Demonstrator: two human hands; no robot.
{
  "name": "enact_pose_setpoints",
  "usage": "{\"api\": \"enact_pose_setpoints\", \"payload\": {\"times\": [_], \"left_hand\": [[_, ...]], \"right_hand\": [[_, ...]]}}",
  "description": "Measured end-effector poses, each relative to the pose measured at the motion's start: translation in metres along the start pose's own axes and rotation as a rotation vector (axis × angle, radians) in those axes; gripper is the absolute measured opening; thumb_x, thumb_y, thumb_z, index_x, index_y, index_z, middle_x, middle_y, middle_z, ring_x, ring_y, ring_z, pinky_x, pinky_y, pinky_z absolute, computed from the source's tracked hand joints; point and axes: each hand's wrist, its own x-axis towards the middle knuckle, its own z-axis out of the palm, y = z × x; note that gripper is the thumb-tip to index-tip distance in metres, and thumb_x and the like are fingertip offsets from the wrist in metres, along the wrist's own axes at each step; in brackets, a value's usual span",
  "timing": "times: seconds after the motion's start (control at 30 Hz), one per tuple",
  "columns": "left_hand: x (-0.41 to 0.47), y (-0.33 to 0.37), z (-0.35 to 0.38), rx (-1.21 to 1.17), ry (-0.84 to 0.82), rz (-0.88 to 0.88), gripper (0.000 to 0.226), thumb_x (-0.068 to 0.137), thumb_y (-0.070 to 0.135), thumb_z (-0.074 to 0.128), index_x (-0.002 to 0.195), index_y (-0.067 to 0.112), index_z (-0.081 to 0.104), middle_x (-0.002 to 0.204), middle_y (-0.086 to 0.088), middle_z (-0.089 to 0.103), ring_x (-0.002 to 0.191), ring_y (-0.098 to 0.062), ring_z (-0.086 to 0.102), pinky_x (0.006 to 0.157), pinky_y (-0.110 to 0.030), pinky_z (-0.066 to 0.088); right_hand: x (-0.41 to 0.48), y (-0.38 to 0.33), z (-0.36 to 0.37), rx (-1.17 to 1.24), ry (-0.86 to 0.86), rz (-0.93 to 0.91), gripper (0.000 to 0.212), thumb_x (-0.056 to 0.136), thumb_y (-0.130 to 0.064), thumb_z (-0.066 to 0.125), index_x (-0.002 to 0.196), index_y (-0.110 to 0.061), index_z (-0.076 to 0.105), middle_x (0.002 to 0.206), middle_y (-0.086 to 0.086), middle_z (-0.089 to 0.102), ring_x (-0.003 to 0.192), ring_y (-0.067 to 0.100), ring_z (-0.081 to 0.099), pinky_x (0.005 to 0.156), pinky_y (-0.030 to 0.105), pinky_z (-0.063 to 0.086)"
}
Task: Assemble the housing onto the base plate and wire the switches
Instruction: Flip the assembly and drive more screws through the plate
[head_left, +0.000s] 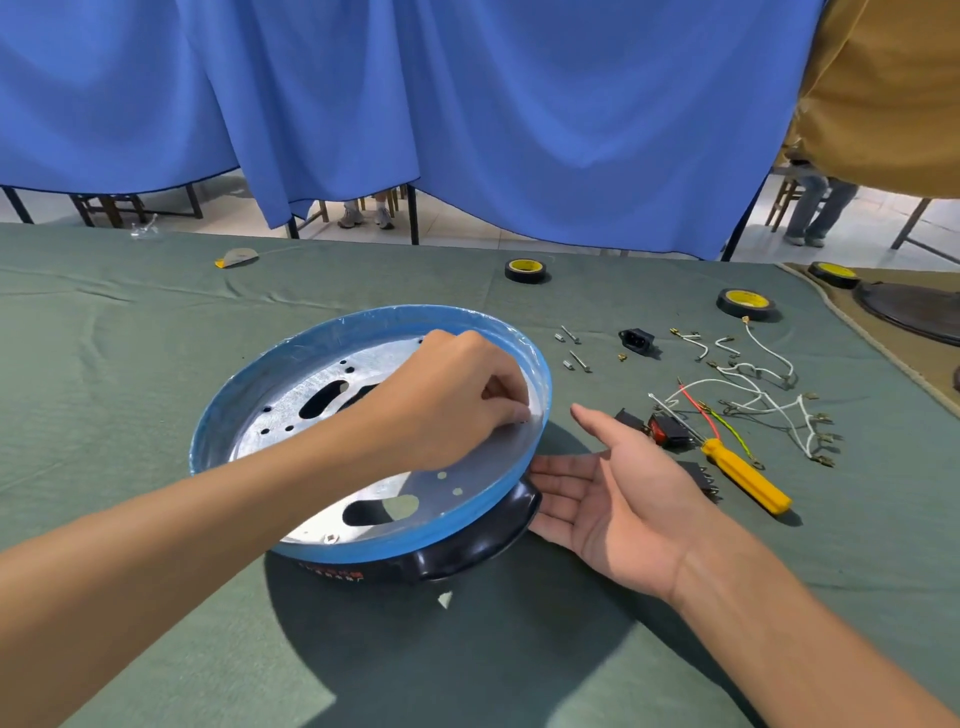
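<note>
The housing (467, 551), black, sits near the middle of the green tablecloth (130, 374) with the round metal base plate (322, 379), rimmed in blue film, resting tilted on top of it. The right hand (613, 499) lies palm up just right of it, fingers straight, their tips touching the housing's side under the blue rim. The left hand (452, 395) reaches over the plate, fingers curled and bunched at its right inner wall; whether they pinch anything cannot be told. Right of the hands lie a yellow-handled screwdriver (745, 475), dark switches (670, 428) and a tangle of white wires (763, 395). Farther off are screws (571, 345), a black socket (636, 340) and two tape rolls (525, 270), before a blue curtain (467, 104).
</note>
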Motion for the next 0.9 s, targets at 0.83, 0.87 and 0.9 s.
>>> {"api": "enact_pose_setpoints", "payload": {"times": [0.83, 0.87, 0.9], "left_hand": [[0.0035, -0.0006, 0.0019, -0.084, 0.016, -0.033, 0.010, 0.082, 0.014, 0.077, 0.084, 0.023, 0.081, 0.079, 0.014, 0.075, 0.075, 0.009, 0.061, 0.069, -0.002, 0.040], [0.0030, -0.0001, 0.0019, -0.066, 0.017, -0.025, 0.008, 0.083, 0.016, 0.077, 0.082, 0.022, 0.081, 0.079, 0.012, 0.075, 0.076, 0.008, 0.060, 0.068, -0.003, 0.040], [0.0020, 0.0013, 0.0022, -0.043, 0.017, -0.010, 0.008, 0.083, 0.016, 0.076, 0.081, 0.022, 0.081, 0.078, 0.011, 0.076, 0.076, 0.008, 0.059, 0.067, -0.003, 0.040]], "right_hand": [[0.0040, 0.0016, -0.0017, 0.013, 0.009, -0.015, 0.058, 0.097, -0.040, 0.050, 0.113, 0.016, 0.054, 0.100, 0.028, 0.067, 0.090, 0.038, 0.067, 0.078, 0.046, 0.056], [0.0042, 0.0017, -0.0019, 0.010, 0.011, -0.017, 0.058, 0.097, -0.040, 0.050, 0.112, 0.016, 0.054, 0.098, 0.027, 0.067, 0.087, 0.037, 0.067, 0.076, 0.046, 0.056], [0.0042, 0.0018, -0.0023, 0.008, 0.013, -0.020, 0.058, 0.097, -0.040, 0.049, 0.112, 0.016, 0.054, 0.097, 0.027, 0.067, 0.085, 0.037, 0.068, 0.075, 0.045, 0.056]]}}
